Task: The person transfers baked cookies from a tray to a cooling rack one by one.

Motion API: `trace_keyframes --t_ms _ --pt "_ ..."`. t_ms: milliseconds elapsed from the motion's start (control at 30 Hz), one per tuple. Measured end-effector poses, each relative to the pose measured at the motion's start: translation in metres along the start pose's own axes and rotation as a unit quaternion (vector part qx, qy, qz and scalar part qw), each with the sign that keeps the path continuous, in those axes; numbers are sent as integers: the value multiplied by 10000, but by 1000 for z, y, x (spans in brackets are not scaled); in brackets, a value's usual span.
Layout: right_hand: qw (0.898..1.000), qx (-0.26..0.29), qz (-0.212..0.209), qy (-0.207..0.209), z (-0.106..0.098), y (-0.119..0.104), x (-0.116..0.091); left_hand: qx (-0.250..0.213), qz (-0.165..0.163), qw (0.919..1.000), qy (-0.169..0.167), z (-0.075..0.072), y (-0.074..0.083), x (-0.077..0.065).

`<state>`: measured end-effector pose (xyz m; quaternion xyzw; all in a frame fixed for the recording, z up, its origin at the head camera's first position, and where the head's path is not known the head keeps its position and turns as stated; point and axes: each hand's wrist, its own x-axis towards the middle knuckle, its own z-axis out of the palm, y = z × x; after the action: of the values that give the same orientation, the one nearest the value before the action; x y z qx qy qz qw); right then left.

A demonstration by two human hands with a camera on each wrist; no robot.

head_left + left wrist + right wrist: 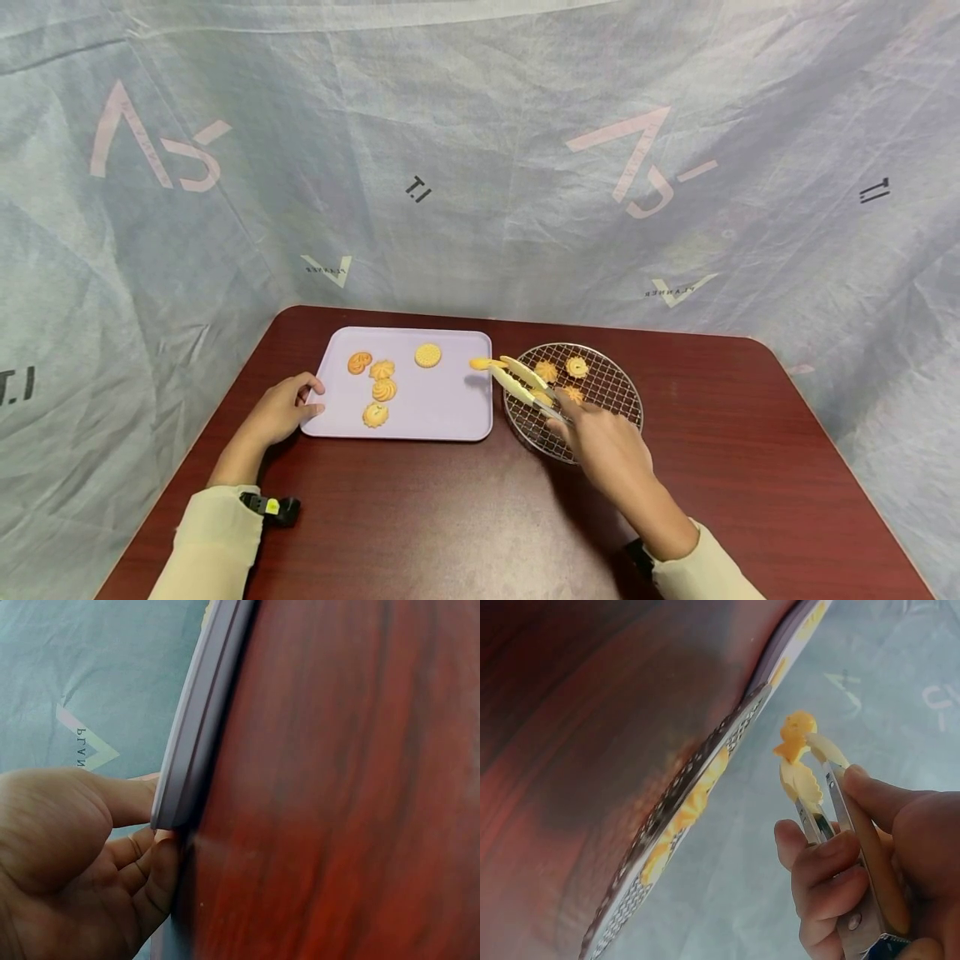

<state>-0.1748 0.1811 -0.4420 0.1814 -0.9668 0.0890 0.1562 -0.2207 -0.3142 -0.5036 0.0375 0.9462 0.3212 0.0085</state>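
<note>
My right hand (611, 442) grips a pair of tongs (847, 825) with metal arms and pale cream tips. Between the tips is a golden cookie (798, 733), held up over the right edge of the lilac tray (450, 412). At the tray's left edge, my left hand (281, 408) holds the rim between thumb and fingers. On the tray lie a round cookie (427, 355), a pretzel-shaped cookie (360, 362), a swirled cookie (384, 390) and a few more. Several cookies, among them a ring-shaped one (577, 367), rest on a round wire rack (611, 400) under the tongs.
The tray and rack stand side by side on a dark red wooden table (420, 517). A grey printed cloth (465, 167) hangs behind the table and along its sides. The right forearm reaches over the table in front of the rack.
</note>
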Motion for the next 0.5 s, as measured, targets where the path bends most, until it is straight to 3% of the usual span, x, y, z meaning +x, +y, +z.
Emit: trace_keyframes --t_ms 500 --pt "9982 20 544 -237 -15 29 -17 7 80 10000 26 -2 0 -1"
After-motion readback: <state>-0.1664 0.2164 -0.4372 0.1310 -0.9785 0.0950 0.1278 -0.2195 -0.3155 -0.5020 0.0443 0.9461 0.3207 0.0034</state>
